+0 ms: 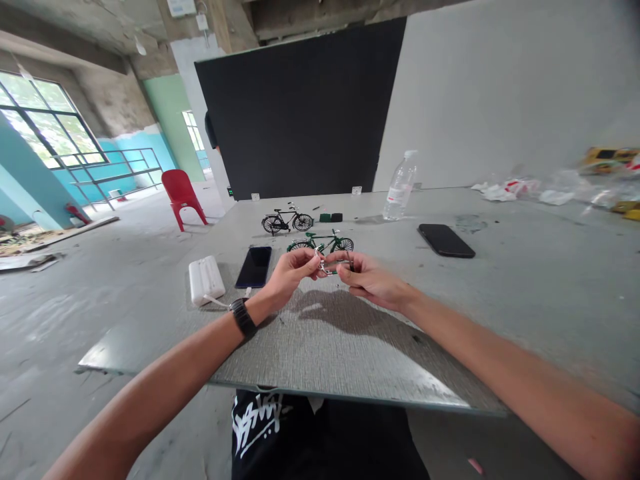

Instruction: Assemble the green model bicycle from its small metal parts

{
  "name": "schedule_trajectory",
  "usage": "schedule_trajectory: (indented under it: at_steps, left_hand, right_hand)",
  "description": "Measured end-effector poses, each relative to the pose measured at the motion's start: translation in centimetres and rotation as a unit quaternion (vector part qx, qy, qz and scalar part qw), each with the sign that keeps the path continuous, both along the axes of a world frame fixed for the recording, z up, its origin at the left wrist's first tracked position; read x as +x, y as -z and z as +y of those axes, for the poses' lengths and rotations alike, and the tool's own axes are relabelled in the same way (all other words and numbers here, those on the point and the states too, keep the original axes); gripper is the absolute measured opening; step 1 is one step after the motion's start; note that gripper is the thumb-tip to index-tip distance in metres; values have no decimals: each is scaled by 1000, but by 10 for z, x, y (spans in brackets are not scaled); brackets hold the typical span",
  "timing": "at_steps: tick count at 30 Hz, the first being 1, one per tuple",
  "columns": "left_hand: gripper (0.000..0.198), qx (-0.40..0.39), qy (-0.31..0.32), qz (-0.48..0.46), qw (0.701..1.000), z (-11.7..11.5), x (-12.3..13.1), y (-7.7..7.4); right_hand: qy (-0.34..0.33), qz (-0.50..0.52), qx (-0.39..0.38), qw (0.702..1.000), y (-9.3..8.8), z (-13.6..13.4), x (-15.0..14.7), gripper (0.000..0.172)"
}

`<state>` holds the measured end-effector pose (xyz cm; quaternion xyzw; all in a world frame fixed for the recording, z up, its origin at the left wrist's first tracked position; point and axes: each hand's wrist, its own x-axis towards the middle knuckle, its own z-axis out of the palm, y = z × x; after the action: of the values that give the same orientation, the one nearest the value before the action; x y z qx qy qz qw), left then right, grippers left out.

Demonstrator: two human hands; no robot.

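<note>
Both hands meet over the middle of the desk (350, 347), fingers (313, 263) pinched narrow on a small metal part (331, 267) held between them, raised clear of the surface so both hands can reach it. The left hand (290, 273) grips one end, the right hand (367, 277) the other. Just beyond the part stands a green model bicycle (321, 243); further beyond, a black model bicycle (287, 221). Left of the part lie a dark phone (254, 267) and a white case (205, 279).
</note>
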<state>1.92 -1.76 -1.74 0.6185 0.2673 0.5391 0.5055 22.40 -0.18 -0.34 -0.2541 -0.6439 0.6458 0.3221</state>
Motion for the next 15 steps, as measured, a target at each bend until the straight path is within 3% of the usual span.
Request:
schedule_trajectory:
  at_steps: [15]
  left_hand:
    - [35,-76,24,-86,993,-3,3,-3]
  right_hand:
    - [86,53,17,995,6,-5,-12,41]
